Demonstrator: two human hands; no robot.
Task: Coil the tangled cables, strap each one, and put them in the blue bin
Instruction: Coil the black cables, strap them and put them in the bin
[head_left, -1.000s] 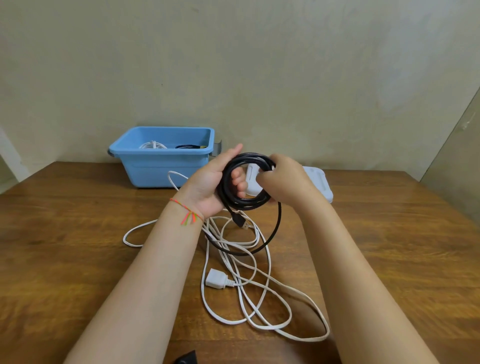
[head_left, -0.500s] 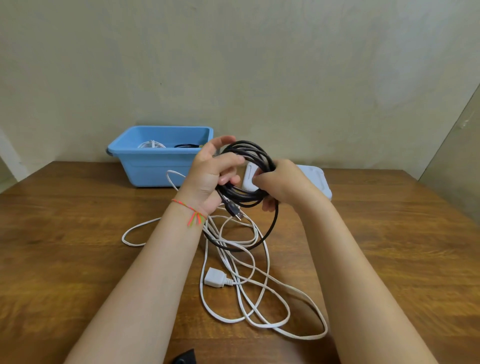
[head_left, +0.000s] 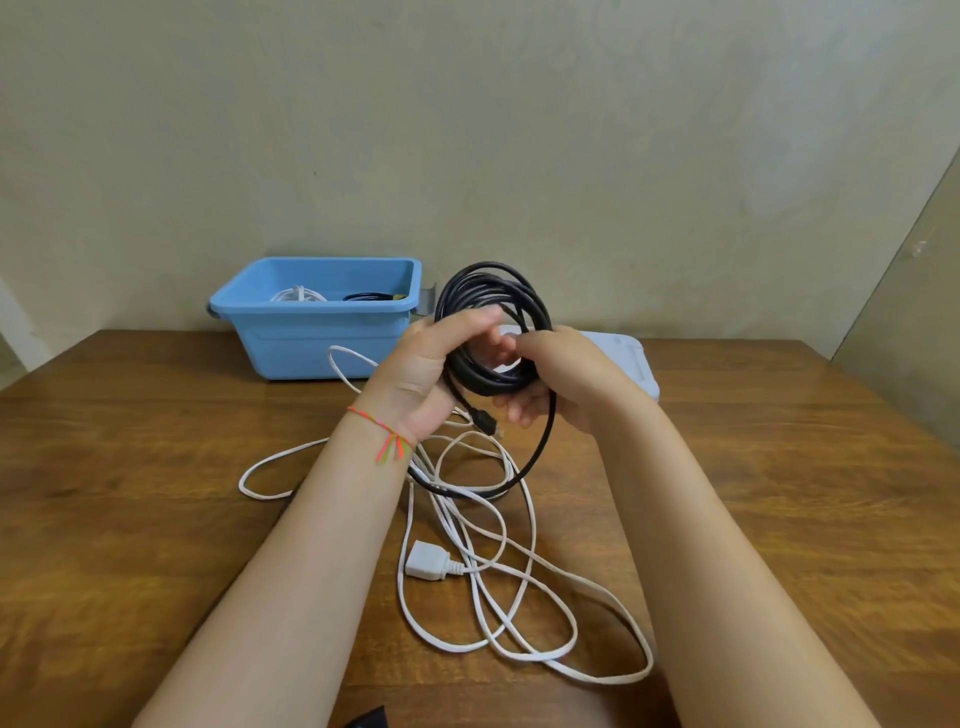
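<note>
A black cable (head_left: 488, 291) is wound into a coil held upright above the table. My left hand (head_left: 426, 374) grips the coil's left side, and my right hand (head_left: 566, 379) grips its right side. One loose black loop hangs down to the table, and a black plug (head_left: 483, 421) dangles below my left hand. A tangled white cable (head_left: 467, 561) with a white socket end (head_left: 427, 565) lies spread on the wooden table (head_left: 130, 493) under my forearms. The blue bin (head_left: 317, 338) stands at the back left and holds a white coil and a black coil.
A white flat lid-like object (head_left: 628, 364) lies behind my right hand at the table's back. A small dark object (head_left: 369, 719) shows at the bottom edge. A plain wall rises behind the table.
Both hands lifted the black coil higher and turned it more upright. The hanging loose loop has stayed about the same length, and the plug swung below my left hand.
</note>
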